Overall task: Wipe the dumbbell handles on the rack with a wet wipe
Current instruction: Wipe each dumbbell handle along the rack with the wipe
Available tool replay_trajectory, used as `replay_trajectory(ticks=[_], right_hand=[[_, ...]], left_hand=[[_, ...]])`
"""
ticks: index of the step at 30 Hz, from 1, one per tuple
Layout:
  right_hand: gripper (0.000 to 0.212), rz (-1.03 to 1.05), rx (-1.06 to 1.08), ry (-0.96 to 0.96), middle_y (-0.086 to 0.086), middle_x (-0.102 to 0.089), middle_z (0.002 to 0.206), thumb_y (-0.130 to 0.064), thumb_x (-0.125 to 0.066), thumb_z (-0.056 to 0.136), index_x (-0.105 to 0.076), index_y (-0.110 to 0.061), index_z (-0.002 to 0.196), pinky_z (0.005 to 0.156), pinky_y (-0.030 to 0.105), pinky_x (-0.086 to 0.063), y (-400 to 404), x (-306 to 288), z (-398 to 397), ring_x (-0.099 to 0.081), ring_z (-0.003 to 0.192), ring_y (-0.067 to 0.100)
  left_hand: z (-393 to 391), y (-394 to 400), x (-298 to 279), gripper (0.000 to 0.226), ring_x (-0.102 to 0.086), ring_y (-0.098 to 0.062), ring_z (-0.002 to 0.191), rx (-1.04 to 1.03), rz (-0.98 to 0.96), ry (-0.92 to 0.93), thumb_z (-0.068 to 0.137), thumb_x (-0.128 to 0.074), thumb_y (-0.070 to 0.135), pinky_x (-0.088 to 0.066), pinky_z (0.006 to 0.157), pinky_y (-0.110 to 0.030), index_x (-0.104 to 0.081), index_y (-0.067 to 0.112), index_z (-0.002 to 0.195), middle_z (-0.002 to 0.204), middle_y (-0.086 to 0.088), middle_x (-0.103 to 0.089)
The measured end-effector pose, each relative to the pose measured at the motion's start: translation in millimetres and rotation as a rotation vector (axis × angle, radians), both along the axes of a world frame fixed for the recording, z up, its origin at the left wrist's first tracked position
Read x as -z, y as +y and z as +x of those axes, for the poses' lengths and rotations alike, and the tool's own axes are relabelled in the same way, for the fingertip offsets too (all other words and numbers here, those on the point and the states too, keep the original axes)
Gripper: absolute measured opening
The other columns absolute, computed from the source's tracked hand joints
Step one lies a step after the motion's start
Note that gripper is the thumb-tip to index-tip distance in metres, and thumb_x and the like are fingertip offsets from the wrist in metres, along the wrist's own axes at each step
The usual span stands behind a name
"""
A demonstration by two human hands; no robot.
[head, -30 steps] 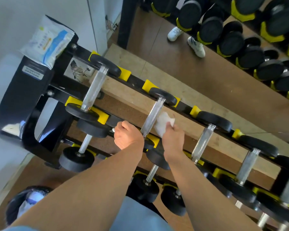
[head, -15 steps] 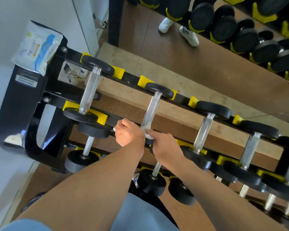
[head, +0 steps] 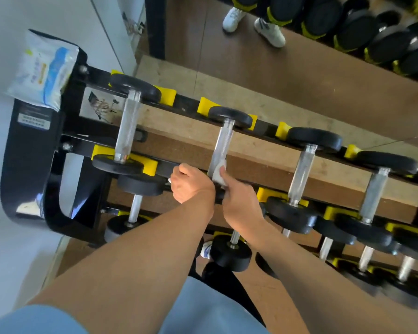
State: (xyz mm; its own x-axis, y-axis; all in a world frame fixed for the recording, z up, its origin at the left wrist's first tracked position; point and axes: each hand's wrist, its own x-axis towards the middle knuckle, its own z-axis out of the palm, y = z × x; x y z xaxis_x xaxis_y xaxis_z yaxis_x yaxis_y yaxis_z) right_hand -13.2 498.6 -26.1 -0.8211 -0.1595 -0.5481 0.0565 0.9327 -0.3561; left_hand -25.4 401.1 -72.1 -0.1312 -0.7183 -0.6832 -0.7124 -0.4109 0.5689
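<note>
A black and yellow rack (head: 34, 169) carries several dumbbells with steel handles on its top row. My right hand (head: 241, 203) grips a white wet wipe (head: 219, 173) wrapped around the near end of the second dumbbell's handle (head: 223, 143). My left hand (head: 191, 184) is curled over the rack's front rail just left of that handle, hiding the near weight plate. The first dumbbell's handle (head: 128, 126) lies to the left, and the third handle (head: 302, 172) and fourth handle (head: 374, 196) to the right.
A pack of wet wipes (head: 44, 78) lies on the rack's left end post. Lower tiers hold more dumbbells (head: 231, 255). A mirror behind the rack reflects dumbbells and a person's white shoes (head: 253, 22). A grey wall (head: 5, 237) is at the left.
My right hand slid the wipe down the second handle from its middle to its near end. My left hand stayed on the front rail. The camera moved closer.
</note>
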Motion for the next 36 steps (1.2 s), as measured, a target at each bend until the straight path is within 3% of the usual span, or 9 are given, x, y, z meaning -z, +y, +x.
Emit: replay_trajectory(ticks=[6,13,17,21,23,28,31,33,36], right_hand=[[0.042,-0.265,-0.003,0.283,-0.009,-0.066,0.114,-0.013,-0.041,0.104,-0.054,-0.026,0.141,0.081,0.028,-0.048,0,-48,-53,-0.062,0.1,0.011],[0.041,0.199,-1.109,0.429,0.008,-0.069,0.112,-0.018,-0.034,0.089,-0.068,-0.013,0.112,0.112,0.037,-0.033,-17,4,-123,-0.056,0.121,0.029],[0.026,0.151,-1.009,0.242,0.007,-0.067,0.096,-0.025,-0.045,0.092,-0.067,-0.017,0.103,0.085,0.044,-0.051,-26,-3,-81,-0.062,0.099,0.027],[0.027,-0.102,-0.332,-0.094,0.004,-0.056,0.076,-0.025,-0.046,0.104,-0.056,-0.015,0.081,0.068,0.037,-0.045,-31,-21,-61,-0.056,0.08,0.024],[0.026,-0.169,-0.146,0.017,0.008,-0.064,0.089,-0.027,-0.045,0.105,-0.064,-0.012,0.096,0.073,0.036,-0.045,-34,-29,-75,-0.059,0.089,0.026],[0.039,-0.213,-0.837,0.514,0.005,-0.069,0.123,0.001,-0.049,0.092,-0.065,-0.01,0.126,0.103,0.036,-0.047,-49,-35,-120,-0.064,0.115,0.025],[0.033,0.271,-1.38,0.633,0.01,-0.072,0.108,-0.006,-0.044,0.088,-0.068,-0.012,0.11,0.122,0.042,-0.023,-33,-16,-148,-0.063,0.115,0.026],[0.031,0.411,-1.407,0.532,0.007,-0.071,0.1,-0.013,-0.038,0.089,-0.066,-0.015,0.103,0.123,0.037,-0.014,-21,-11,-146,-0.062,0.109,0.022],[0.023,0.177,-1.172,0.417,0.008,-0.067,0.102,-0.016,-0.047,0.09,-0.066,-0.014,0.105,0.105,0.036,-0.038,-18,-6,-114,-0.06,0.107,0.025]], left_hand=[[0,5,-10,0.042,-0.053,-0.04,0.109,-0.084,-0.033,0.066,0.103,-0.026,0.027,-0.037,0.094,-0.044,-0.064,0.01,0.111,0.121,-0.019,-0.061],[-3,7,-16,0.034,-0.042,-0.028,0.087,-0.399,0.087,0.121,0.103,-0.031,0.029,-0.027,0.078,-0.035,-0.059,0.012,0.111,0.119,-0.02,-0.061],[0,4,-14,0.036,-0.044,-0.028,0.089,-0.492,0.165,0.154,0.103,-0.033,0.03,-0.027,0.078,-0.034,-0.062,0.011,0.114,0.118,-0.018,-0.061],[3,6,-10,0.03,-0.047,-0.029,0.093,-0.494,0.204,0.194,0.102,-0.038,0.03,-0.027,0.078,-0.032,-0.059,0.01,0.113,0.115,-0.017,-0.059],[1,6,-15,0.035,-0.047,-0.029,0.088,-0.491,0.184,0.183,0.103,-0.031,0.03,-0.031,0.078,-0.034,-0.06,0.013,0.111,0.104,-0.013,-0.059],[2,7,-17,0.037,-0.047,-0.029,0.087,-0.461,0.173,0.191,0.103,-0.027,0.031,-0.031,0.078,-0.035,-0.059,0.015,0.114,0.099,-0.006,-0.054],[2,9,-15,0.039,-0.05,-0.03,0.088,-0.446,0.165,0.178,0.102,-0.026,0.032,-0.035,0.079,-0.037,-0.058,0.014,0.114,0.103,-0.012,-0.059],[1,10,-12,0.039,-0.052,-0.029,0.089,-0.439,0.17,0.177,0.102,-0.026,0.034,-0.04,0.082,-0.04,-0.057,0.015,0.114,0.104,-0.012,-0.06],[1,8,-10,0.038,-0.051,-0.031,0.089,-0.45,0.16,0.173,0.101,-0.028,0.033,-0.041,0.083,-0.043,-0.059,0.014,0.11,0.101,-0.013,-0.06]])
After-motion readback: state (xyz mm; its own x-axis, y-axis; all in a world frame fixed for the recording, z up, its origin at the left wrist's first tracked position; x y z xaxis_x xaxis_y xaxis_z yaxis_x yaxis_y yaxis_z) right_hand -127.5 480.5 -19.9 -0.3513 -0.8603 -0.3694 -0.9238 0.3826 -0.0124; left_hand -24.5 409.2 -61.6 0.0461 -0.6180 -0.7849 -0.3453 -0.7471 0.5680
